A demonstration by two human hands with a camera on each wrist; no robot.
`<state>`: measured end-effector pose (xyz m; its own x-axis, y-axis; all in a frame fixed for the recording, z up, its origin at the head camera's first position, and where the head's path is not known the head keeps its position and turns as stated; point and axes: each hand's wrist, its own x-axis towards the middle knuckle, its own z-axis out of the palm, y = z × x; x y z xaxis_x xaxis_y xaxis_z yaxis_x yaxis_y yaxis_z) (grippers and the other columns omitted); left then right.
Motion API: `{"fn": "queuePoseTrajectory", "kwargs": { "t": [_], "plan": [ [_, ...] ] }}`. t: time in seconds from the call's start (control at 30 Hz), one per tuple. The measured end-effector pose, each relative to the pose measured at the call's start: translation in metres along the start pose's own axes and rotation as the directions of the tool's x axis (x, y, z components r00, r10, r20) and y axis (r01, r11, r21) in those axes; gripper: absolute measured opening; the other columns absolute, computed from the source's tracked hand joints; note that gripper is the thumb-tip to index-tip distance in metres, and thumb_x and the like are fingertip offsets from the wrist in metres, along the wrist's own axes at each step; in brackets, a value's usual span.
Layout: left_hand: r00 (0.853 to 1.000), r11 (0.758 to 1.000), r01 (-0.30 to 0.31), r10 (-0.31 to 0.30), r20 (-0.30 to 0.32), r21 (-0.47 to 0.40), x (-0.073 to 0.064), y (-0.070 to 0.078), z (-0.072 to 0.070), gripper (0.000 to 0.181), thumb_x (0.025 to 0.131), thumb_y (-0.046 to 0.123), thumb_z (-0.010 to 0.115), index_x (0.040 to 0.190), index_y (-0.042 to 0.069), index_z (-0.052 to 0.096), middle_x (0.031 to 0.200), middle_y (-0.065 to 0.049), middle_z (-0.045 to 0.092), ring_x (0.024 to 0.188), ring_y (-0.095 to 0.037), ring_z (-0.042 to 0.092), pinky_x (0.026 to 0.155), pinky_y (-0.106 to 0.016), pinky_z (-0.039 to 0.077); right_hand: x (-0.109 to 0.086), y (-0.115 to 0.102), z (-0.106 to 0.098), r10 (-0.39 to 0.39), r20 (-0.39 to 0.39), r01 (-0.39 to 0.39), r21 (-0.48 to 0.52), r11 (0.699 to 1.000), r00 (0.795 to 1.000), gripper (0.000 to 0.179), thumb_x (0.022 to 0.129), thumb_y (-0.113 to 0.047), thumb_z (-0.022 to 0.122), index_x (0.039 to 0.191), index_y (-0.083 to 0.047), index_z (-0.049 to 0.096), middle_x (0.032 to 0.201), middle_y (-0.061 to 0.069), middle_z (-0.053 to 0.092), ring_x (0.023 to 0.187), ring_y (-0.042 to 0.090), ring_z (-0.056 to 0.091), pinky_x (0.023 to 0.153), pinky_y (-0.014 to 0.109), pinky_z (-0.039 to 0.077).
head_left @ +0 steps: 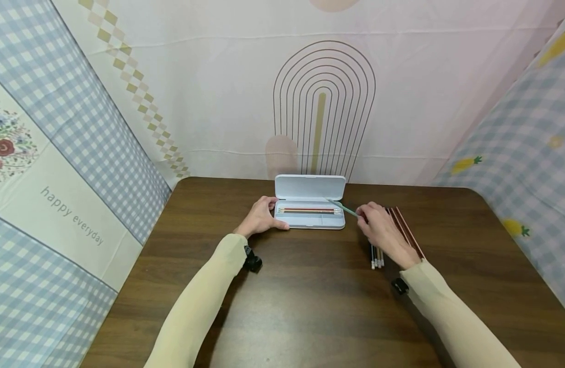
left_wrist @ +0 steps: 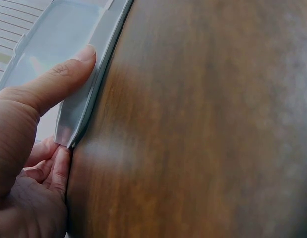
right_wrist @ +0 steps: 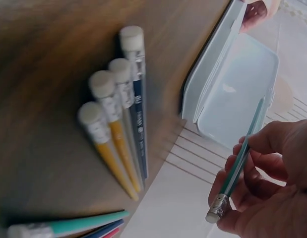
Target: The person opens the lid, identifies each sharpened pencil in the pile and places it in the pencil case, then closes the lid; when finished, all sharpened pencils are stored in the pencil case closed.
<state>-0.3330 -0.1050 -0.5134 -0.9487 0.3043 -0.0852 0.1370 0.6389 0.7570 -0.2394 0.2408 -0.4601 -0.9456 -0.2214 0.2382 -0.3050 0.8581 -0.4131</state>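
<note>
A pale blue pencil case [head_left: 310,188] lies with its lid up at the back of the table, several pencils [head_left: 305,210] along its rear compartment. My left hand [head_left: 260,217] grips the case's left end; in the left wrist view the thumb [left_wrist: 69,74] presses on the rim and the fingers curl at the corner. Between thumb and fingers my right hand [head_left: 379,225] pinches a green pencil [right_wrist: 238,163] near its eraser end. Its tip reaches over the right part of the case. Several eraser-tipped pencils [right_wrist: 113,119] lie on the table beneath the right hand.
More pencils [head_left: 408,230] lie just right of the right hand, partly covered by it. The brown wooden table [head_left: 300,296] runs back to a white patterned cloth [head_left: 227,102]. Checked cloths hang on the left and right.
</note>
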Motion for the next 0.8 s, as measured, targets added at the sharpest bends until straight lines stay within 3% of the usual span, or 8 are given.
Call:
{"fn": "queuePoseTrajectory", "kwargs": {
  "t": [0.33,0.8],
  "plan": [
    [1.0,1.0,0.006,-0.006,-0.008,-0.001,0.0,0.0,0.001,0.102,0.077,0.033,0.102,0.159,0.001,0.05,0.155,-0.018,0.053,0.144,-0.033,0.057,0.126,-0.045,0.048,0.024,-0.006,0.014,-0.128,0.046,0.129,-0.019,0.991,0.991,0.018,0.107,0.0,0.057,0.112,0.009,0.072,0.108,0.022,0.069,0.104,0.038,0.062,0.093,0.055,0.055],
    [1.0,1.0,0.0,0.0,0.001,-0.008,-0.002,0.001,-0.002,0.101,0.077,0.033,0.102,0.159,0.002,0.051,0.157,-0.018,0.053,0.145,-0.032,0.057,0.124,-0.044,0.049,0.064,-0.016,0.036,-0.282,0.051,0.284,-0.036,0.958,0.958,0.016,0.106,0.002,0.061,0.11,0.009,0.075,0.108,0.023,0.072,0.105,0.04,0.066,0.093,0.055,0.059]
  ]
}}
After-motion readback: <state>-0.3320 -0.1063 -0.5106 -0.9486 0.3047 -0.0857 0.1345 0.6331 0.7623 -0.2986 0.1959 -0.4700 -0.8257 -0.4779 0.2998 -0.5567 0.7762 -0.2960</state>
